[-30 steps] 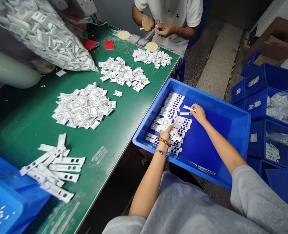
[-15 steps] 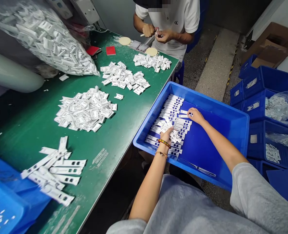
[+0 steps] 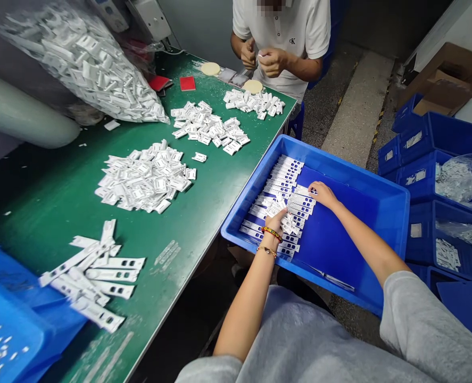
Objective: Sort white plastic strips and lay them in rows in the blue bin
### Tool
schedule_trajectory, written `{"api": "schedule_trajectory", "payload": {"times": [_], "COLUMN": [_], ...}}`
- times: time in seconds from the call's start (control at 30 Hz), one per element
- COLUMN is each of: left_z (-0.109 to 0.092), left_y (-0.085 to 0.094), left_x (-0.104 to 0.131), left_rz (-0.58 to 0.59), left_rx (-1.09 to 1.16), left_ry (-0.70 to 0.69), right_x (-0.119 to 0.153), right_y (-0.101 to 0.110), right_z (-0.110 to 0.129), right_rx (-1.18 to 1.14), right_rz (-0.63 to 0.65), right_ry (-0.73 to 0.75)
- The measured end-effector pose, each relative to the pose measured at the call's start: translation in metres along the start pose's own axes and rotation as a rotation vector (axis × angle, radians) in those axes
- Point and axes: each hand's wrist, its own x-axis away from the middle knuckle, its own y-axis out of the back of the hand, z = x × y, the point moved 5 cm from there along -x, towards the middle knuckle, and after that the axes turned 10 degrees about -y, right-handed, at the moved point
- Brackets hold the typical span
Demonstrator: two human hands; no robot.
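Observation:
A large blue tray point(image 3: 383, 186) holds rows of flat white strips point(image 3: 286, 170) along its left side. My left hand point(image 3: 276, 221) is closed round a loose bunch of small white parts point(image 3: 275, 205) above the lower rows. My right hand point(image 3: 321, 192) has its fingertips pressed together at the right end of a white strip point(image 3: 303, 191), at the top of the second column. Thin clear pieces point(image 3: 331, 279) lie by the tray's near edge.
The green table point(image 3: 204, 197) on the left bears piles of white parts point(image 3: 146, 178), longer strips point(image 3: 116, 274) and a filled bag point(image 3: 96, 69). Across it sits a person point(image 3: 279, 58) with both hands raised. Blue bins point(image 3: 419, 186) stand at the right, a blue crate point(image 3: 16, 298) lower left.
The strip at my right hand now lies against the second column, where a gap showed before. My left hand stays over the rows. The other person's hands have shifted, and the view has moved slightly.

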Motion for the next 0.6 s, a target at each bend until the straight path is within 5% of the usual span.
{"api": "schedule_trajectory", "payload": {"times": [0.43, 0.6], "left_z": [0.003, 0.003], "left_y": [0.001, 0.0], "left_x": [-0.005, -0.003], "left_rz": [0.009, 0.02], "left_rx": [-0.014, -0.03], "left_ry": [0.013, -0.006], "right_x": [-0.003, 0.006], "right_y": [0.007, 0.013], "right_z": [-0.001, 0.029], "right_rx": [-0.038, -0.177], "right_rz": [-0.012, -0.072], "right_ry": [0.004, -0.029]}}
